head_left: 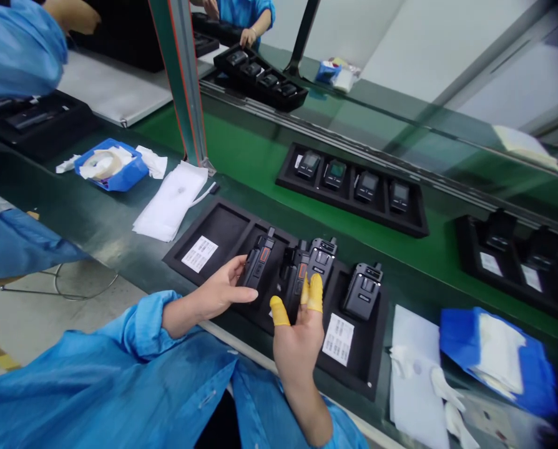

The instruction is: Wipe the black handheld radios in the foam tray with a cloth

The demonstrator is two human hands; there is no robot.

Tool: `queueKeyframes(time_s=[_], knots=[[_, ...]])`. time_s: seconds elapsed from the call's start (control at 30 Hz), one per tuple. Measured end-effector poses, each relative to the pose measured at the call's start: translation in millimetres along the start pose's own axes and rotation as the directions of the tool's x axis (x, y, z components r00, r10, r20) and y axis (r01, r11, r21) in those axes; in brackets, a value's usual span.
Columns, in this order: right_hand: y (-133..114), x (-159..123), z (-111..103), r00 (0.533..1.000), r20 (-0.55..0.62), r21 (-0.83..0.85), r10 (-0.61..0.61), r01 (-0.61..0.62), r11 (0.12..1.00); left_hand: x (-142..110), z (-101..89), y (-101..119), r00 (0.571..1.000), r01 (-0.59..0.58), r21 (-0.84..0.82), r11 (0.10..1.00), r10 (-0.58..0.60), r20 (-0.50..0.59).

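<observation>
In my left hand (220, 290) is a black handheld radio (259, 257) with an orange side button, its side turned up, my thumb across its lower end. My right hand (300, 337), with yellow finger cots on the thumb and fingers, has its thumb and fingers on either side of a second such radio (298, 271). Another radio (323, 255) stands close beside that one, back up. Farther right, one more radio (363, 290) lies in a compartment of the black foam tray (223, 226). White label sheets (339, 338) lie in the tray.
Beyond the tray, a black tray (354, 206) holds several devices with screens on the green belt. Another tray (489, 271) is at right. White bags (171, 199), a blue box (120, 178) and a blue packet (541, 380) flank my tray. Co-workers' blue sleeves (21, 50) show at left and back.
</observation>
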State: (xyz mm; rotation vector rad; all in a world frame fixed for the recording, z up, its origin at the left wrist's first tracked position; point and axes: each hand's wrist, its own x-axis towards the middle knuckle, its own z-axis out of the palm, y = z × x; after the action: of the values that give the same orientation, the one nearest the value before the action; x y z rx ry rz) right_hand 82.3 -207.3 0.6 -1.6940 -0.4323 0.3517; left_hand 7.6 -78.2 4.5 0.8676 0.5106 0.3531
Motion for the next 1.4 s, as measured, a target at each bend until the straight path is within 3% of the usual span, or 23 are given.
queueKeyframes(time_s=[0.77,0.9,1.0,1.1,1.2,1.3,1.4], knots=[[0.1,3.6,-2.5,1.000,0.006,-0.010,0.004,-0.004,1.000,6.3,0.8,2.8,0.999,0.036,0.033,0.999,-0.036,-0.007],[-1.4,1.3,-2.4,1.000,0.001,0.036,0.020,-0.020,0.999,5.4,1.1,1.6,1.000,0.018,0.024,1.000,-0.018,-0.003],[-4.0,1.4,-5.6,0.999,-0.021,0.164,0.041,-0.037,0.986,5.1,0.5,2.7,0.998,0.006,-0.001,1.000,-0.006,0.055],[-9.9,9.4,-12.3,0.985,-0.041,0.435,0.166,-0.132,0.891,5.9,-3.9,7.8,0.989,0.078,-0.058,0.995,-0.070,0.127],[-18.2,24.6,-19.4,0.905,0.037,0.663,0.424,-0.339,0.668,7.0,-11.4,14.4,0.975,0.165,-0.149,0.975,-0.139,0.171],[-22.7,37.9,-23.8,0.774,0.224,0.712,0.592,-0.545,0.442,7.4,-15.7,19.5,0.955,0.244,-0.258,0.935,-0.185,0.232],[-19.6,43.7,-24.9,0.735,0.352,0.720,0.580,-0.609,0.333,6.2,-14.5,24.3,0.935,0.295,-0.295,0.909,-0.211,0.284]])
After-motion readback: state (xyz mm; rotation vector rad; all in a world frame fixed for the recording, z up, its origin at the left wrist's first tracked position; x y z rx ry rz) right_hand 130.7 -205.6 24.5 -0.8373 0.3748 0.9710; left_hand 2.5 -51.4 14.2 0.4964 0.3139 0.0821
